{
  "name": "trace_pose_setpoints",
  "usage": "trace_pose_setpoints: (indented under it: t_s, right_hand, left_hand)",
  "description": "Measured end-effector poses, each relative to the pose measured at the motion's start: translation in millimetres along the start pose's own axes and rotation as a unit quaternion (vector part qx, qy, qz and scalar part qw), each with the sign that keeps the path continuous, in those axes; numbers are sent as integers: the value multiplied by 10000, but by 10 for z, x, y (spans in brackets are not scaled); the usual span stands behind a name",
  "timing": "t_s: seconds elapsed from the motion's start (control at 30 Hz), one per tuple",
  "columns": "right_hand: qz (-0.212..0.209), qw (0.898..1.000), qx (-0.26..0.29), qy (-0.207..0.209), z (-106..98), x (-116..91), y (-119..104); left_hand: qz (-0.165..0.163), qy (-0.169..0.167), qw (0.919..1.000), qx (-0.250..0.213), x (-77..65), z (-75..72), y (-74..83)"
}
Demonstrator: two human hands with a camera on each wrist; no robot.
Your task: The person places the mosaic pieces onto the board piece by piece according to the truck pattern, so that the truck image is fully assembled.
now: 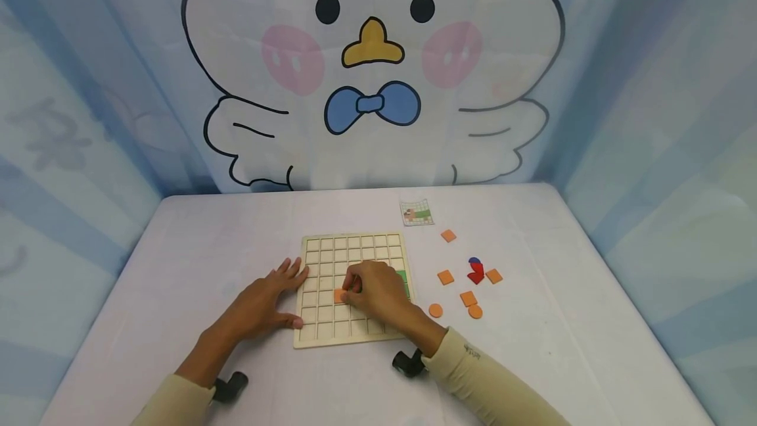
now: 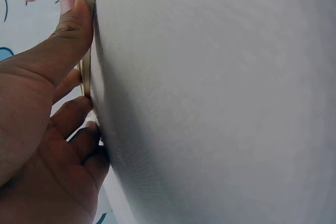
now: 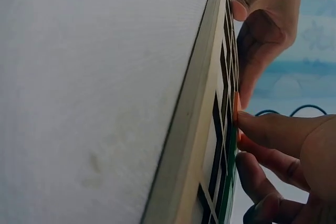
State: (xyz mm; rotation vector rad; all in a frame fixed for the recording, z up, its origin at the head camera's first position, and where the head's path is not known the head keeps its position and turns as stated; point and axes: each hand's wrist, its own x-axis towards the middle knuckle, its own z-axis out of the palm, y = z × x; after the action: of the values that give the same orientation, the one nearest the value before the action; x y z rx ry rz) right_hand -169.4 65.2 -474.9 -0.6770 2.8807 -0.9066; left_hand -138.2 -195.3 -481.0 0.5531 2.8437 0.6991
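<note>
A wooden grid board (image 1: 319, 334) lies on the table with an orange square tile (image 1: 339, 296) and green tiles (image 1: 403, 276) on it. My left hand (image 1: 260, 301) has its fingers spread, thumb and fingertips touching the board's left edge. Over the board's middle, my right hand (image 1: 381, 291) has thumb and forefinger together beside the orange tile. In the right wrist view, a small orange piece (image 3: 241, 139) shows between that thumb (image 3: 268, 129) and forefinger; its shape is mostly hidden. The right hand also covers part of the green tiles.
Right of the board lie loose orange squares (image 1: 446, 277), orange discs (image 1: 435, 310), a red piece (image 1: 476, 273) and a blue piece (image 1: 474, 260). A small pattern card (image 1: 416, 213) lies behind the board. Printed curtains (image 1: 367, 156) surround the table.
</note>
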Motion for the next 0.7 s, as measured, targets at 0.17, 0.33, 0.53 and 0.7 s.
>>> trace_pose_setpoints:
  t_s: [0.17,0.33,0.53,0.7]
  right_hand:
    - [-23,10000,37,-7,5,0,-10]
    - [-86,9997,204,52,2,-11,9]
    - [22,9982,559,230,-106,-70,102]
    - [228,9967,649,421,-253,-113,254]
  left_hand:
    - [35,21,10000,-13,1,7,-8]
    - [-4,9,10000,-27,2,17,-5]
    - [-106,-44,9999,-66,1,6,18]
    - [-134,-19,9999,-64,-3,-9,36]
